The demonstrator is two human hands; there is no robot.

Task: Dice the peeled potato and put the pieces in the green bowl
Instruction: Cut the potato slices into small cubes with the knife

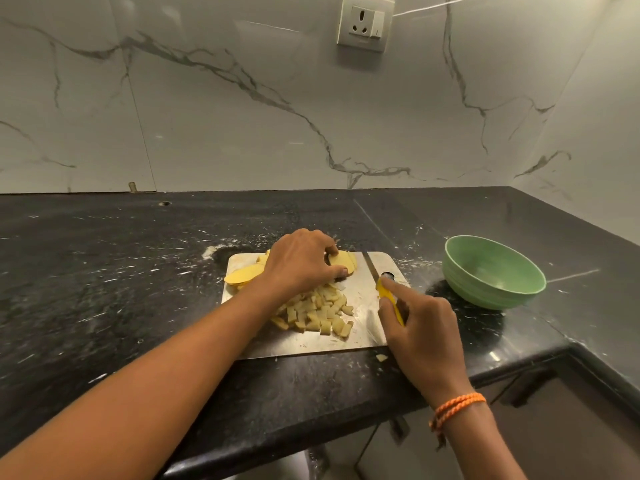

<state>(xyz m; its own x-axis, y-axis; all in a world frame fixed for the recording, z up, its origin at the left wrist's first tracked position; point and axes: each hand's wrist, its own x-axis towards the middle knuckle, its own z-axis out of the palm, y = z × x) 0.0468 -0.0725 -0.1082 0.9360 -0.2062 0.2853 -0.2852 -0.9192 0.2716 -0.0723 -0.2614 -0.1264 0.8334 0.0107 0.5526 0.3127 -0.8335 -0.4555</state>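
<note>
A steel cutting board [363, 327] lies on the black counter. On its far part, my left hand [301, 265] grips a stack of yellow potato slices [343, 259]. More slices [242, 273] stick out to the left of that hand. A heap of diced potato pieces [317, 311] sits on the board's near middle. My right hand [420, 327] holds a yellow-handled knife [388, 294], index finger laid along its spine. The blade [370, 263] points away along the board's right side. The green bowl [491, 271] stands to the right of the board and looks empty.
One stray potato bit [381, 357] lies on the counter just in front of the board. The black counter [121, 289] runs left and meets a marble-look wall behind and at the right. A wall socket [365, 22] is high on the wall. The counter's front edge is close to me.
</note>
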